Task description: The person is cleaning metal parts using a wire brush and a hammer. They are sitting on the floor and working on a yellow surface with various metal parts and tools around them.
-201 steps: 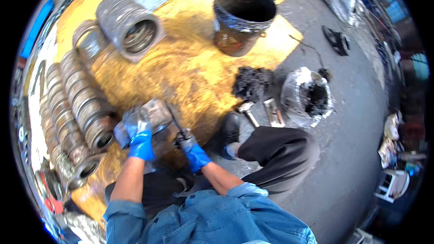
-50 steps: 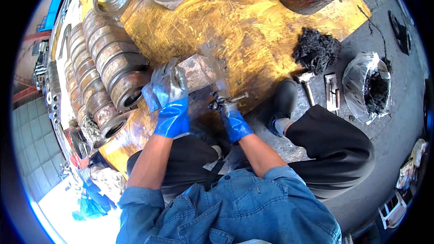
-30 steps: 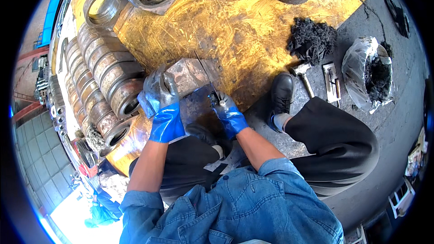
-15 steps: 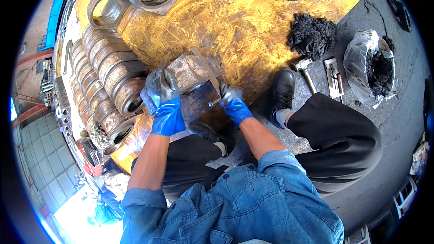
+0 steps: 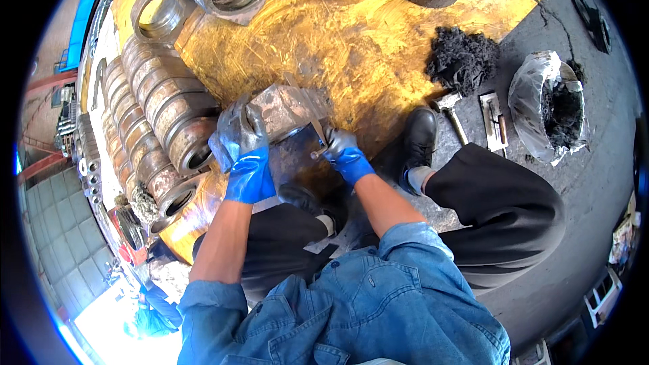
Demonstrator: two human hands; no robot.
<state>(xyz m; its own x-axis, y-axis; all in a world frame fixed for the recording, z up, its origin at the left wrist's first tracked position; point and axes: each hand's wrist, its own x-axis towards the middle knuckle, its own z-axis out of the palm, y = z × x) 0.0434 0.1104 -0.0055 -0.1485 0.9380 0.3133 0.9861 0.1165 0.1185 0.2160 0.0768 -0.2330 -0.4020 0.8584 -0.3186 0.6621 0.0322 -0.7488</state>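
- Okay, so a blocky, worn grey-brown metal piece [image 5: 274,111] is seen just left of the frame's middle, over a stained yellow sheet [image 5: 365,47].
- Its left end is covered by the left hand [image 5: 243,145], gloved in blue and grey; whether it's gripped or only pressed can't be told.
- A thin, flat metal blade [image 5: 307,109] is grasped near its lower end by the right hand [image 5: 345,152], gloved alike, and is slanted across the piece's right part.
- Ringed, rusty metal cylinders [image 5: 162,98] are lined up at left, near the left hand.
- At right, a shaggy black fibre heap [image 5: 463,59] and a metal-headed hammer [image 5: 458,126] are left lying near the black shoe [image 5: 420,138].
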